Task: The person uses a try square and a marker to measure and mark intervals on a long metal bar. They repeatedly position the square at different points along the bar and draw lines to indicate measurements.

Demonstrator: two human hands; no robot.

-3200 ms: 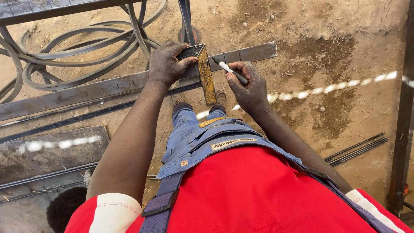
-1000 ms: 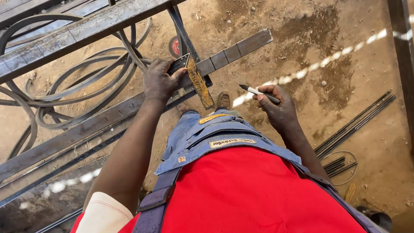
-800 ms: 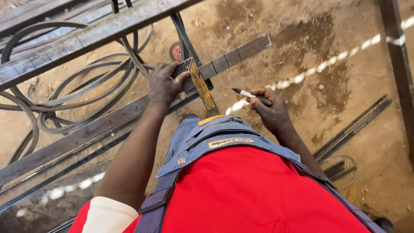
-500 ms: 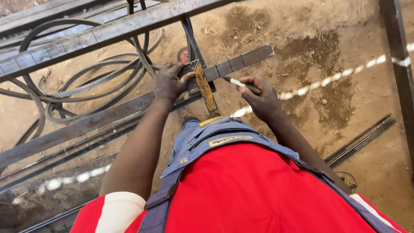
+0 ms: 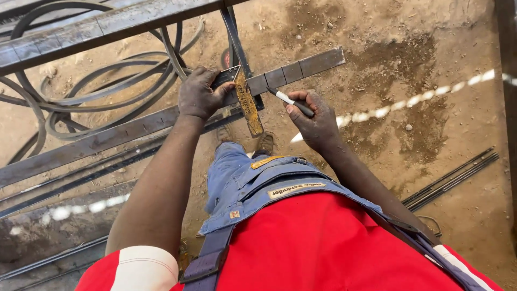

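My left hand point(image 5: 200, 97) presses down on a try square point(image 5: 247, 102) with a worn yellow blade, laid across a long flat steel bar point(image 5: 301, 67) that runs diagonally over the dirt ground. My right hand point(image 5: 315, 116) grips a white-and-black marker point(image 5: 288, 101), its tip pointing at the bar just right of the square's blade. Several cross lines show on the bar's right end. My blue-trousered legs and brown shoes stand just below the bar.
Black cables point(image 5: 97, 91) coil on the ground at upper left. A heavy steel beam point(image 5: 107, 24) crosses the top. Thin steel rods point(image 5: 458, 178) lie at right and more bars point(image 5: 64, 183) at lower left. A dark upright post point(image 5: 506, 81) stands at the right edge.
My right hand has swung the marker from off to the right back toward the bar beside the square. My left hand stays on the square. The view has shifted slightly.
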